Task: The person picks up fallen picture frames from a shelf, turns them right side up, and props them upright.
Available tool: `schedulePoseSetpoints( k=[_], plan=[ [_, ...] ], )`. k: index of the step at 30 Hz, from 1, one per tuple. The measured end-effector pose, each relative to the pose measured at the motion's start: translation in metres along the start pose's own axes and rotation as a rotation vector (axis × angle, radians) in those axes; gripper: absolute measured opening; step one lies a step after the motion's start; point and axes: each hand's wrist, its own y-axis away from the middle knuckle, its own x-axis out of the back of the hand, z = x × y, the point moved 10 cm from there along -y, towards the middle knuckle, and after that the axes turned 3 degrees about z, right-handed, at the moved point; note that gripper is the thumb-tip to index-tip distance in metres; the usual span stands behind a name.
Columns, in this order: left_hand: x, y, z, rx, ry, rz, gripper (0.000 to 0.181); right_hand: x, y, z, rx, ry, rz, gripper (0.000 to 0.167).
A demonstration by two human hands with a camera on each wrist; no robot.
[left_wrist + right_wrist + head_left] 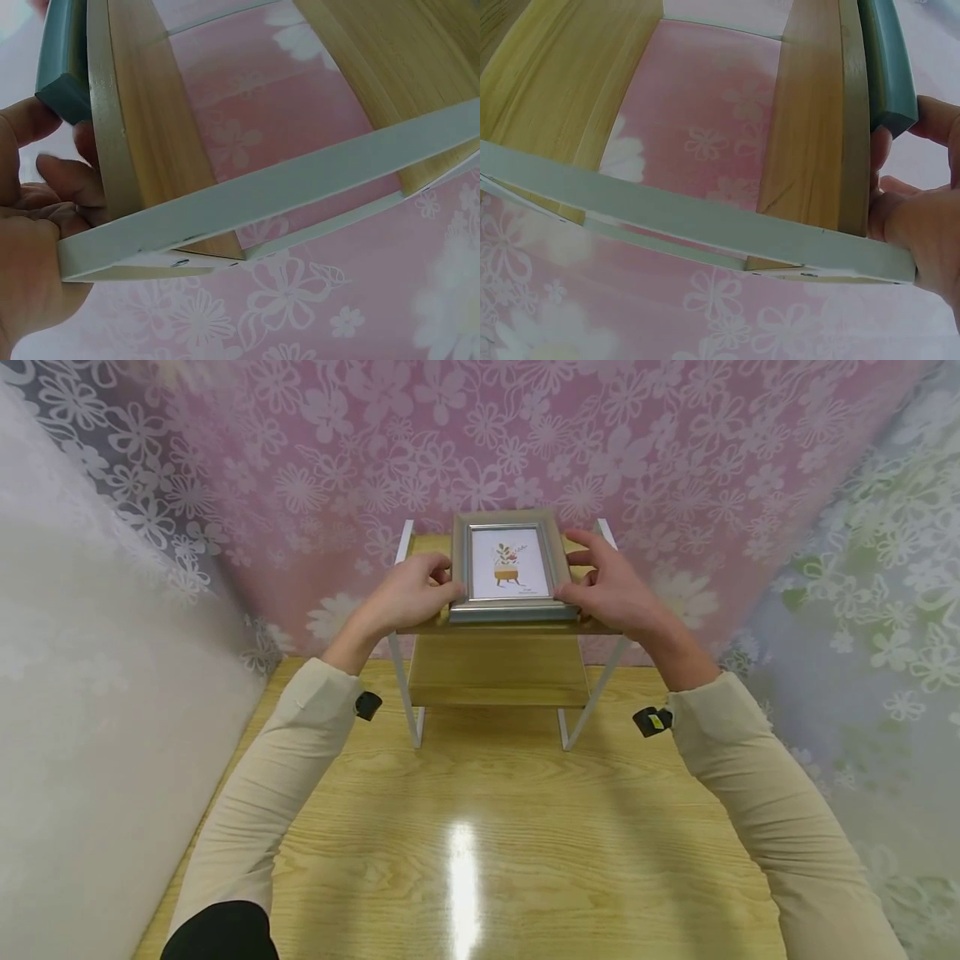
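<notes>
A silver picture frame (510, 564) with a plant-pot print lies face up over the wooden top (429, 545) of a small side table. My left hand (408, 593) pinches its near left corner, thumb on the rim and fingers bent beside it. The right hand (618, 589) grips the opposite near corner, its upper fingers spread along the right side. In the left wrist view, thumb and fingertip meet the frame's blue-grey edge (64, 82). A similar grip on the edge (891, 67) shows in the right wrist view. Whether the frame rests fully on the top, I cannot tell.
White metal legs (405, 685) hold up the table, with a lower wooden shelf (498, 672) beneath. Flowered pink wallpaper (510, 452) stands close behind, and pale walls (97, 677) flank both sides. Shiny wooden floor (375, 827) spreads in front.
</notes>
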Motion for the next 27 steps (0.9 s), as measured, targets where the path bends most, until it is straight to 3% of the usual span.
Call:
schedulePoseSetpoints(
  k=[4, 8, 19, 27],
  plan=[
    [0.0014, 0.0016, 0.0027, -0.024, -0.022, 0.018, 0.027, 0.0019, -0.0007, -0.0027, 0.035, -0.026, 0.025, 0.082],
    [0.0036, 0.0012, 0.0013, -0.028, -0.024, 0.030, 0.036, -0.0001, -0.0008, -0.0046, 0.067, -0.041, 0.034, 0.082],
    [0.0060, 0.0058, -0.0018, -0.024, 0.137, 0.056, 0.036, -0.0015, 0.0010, -0.0048, 0.101, -0.009, 0.068, 0.080],
    [0.0096, 0.0057, 0.0047, -0.135, 0.152, 0.119, 0.027, 0.0047, 0.0058, -0.0065, 0.107, -0.012, 0.111, 0.078]
  ],
)
